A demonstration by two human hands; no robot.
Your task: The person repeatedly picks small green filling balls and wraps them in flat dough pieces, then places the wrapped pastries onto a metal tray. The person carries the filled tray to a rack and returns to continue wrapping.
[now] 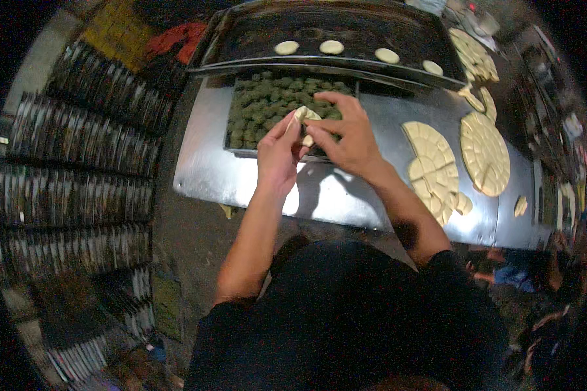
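Note:
A small piece of pale dough (307,114) is held up in the fingers of my left hand (278,154), its edges folded upward. My right hand (352,134) reaches in from the other side, thumb and index finger at the dough's edge and the other fingers spread. What lies inside the dough is hidden by my fingers. Below both hands a rectangular tray (239,152) is filled with many round green balls (269,93). Right of my right forearm, sheets of dough cut into pieces (433,166) rest on the metal table (208,161).
Behind the ball tray stands a dark baking tray (254,32) with several flat dough rounds (331,47). A round of scored dough (485,154) and a small scrap (520,206) lie on the right. Racks of stacked trays (73,190) stand on the left.

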